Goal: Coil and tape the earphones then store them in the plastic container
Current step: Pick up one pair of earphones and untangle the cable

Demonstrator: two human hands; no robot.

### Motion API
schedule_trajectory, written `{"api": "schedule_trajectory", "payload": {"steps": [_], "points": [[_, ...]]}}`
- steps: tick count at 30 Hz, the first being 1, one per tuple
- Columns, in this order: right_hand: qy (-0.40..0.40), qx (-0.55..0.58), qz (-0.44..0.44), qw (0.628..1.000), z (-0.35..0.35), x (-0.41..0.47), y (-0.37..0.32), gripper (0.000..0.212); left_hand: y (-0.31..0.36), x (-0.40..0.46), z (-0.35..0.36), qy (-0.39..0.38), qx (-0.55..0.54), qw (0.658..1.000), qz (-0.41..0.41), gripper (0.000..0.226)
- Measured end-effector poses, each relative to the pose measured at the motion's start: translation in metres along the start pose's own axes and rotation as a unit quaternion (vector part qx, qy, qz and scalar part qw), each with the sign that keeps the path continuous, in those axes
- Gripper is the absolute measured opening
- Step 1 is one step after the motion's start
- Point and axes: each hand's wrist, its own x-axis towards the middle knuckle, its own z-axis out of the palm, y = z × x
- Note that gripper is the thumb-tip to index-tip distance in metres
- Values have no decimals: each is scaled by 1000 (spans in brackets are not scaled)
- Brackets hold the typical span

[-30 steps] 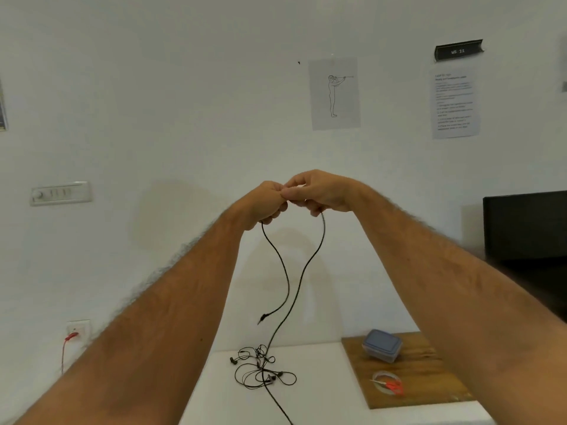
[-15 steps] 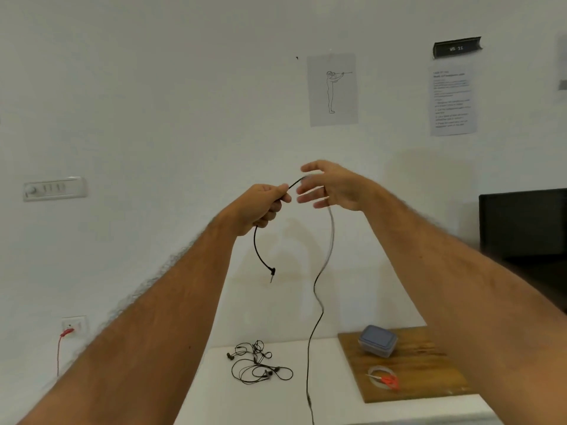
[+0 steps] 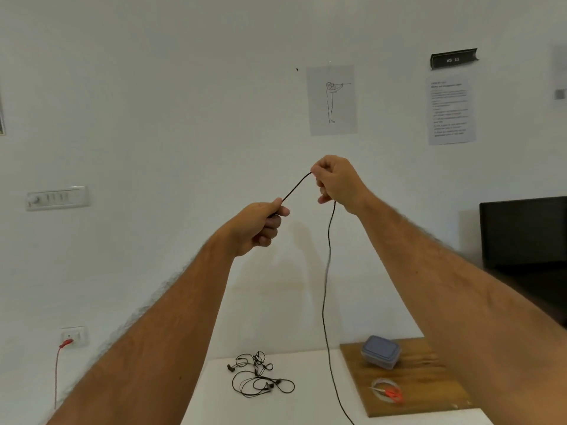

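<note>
A black earphone cable [image 3: 325,289] is held up in front of the wall by both hands. My left hand [image 3: 257,228] grips one end of it in a fist. My right hand [image 3: 334,182] pinches it a short way along, higher and to the right. A short taut stretch runs between the hands; the rest hangs down from my right hand past the table's front. A second tangle of black earphones [image 3: 260,377] lies on the white table [image 3: 294,406]. A plastic container with a blue lid [image 3: 380,352] sits shut on a wooden board [image 3: 429,384].
A clear roll of tape and red scissors [image 3: 388,392] lie on the board in front of the container. A black monitor [image 3: 524,234] stands at the right. Papers hang on the wall; a socket with a red plug [image 3: 72,338] is at the lower left.
My right hand has closed on the cable and moved up and right. The free plug end that dangled below my left hand is now inside that fist. The view has shifted a little.
</note>
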Motion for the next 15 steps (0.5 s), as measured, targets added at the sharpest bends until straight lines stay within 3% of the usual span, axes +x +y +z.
{"api": "schedule_trajectory", "payload": {"steps": [3, 6, 15], "points": [[-65, 37, 46, 996, -2, -1, -1, 6, 0, -2, 3, -9, -17, 1000, 4, 34], [-131, -2, 17, 991, -1, -2, -1, 17, 3, -5, 9, -30, -57, 998, 8, 38], [-204, 93, -4, 974, -3, -5, -9, 17, 7, -11, 19, -69, -134, 989, 8, 57]]}}
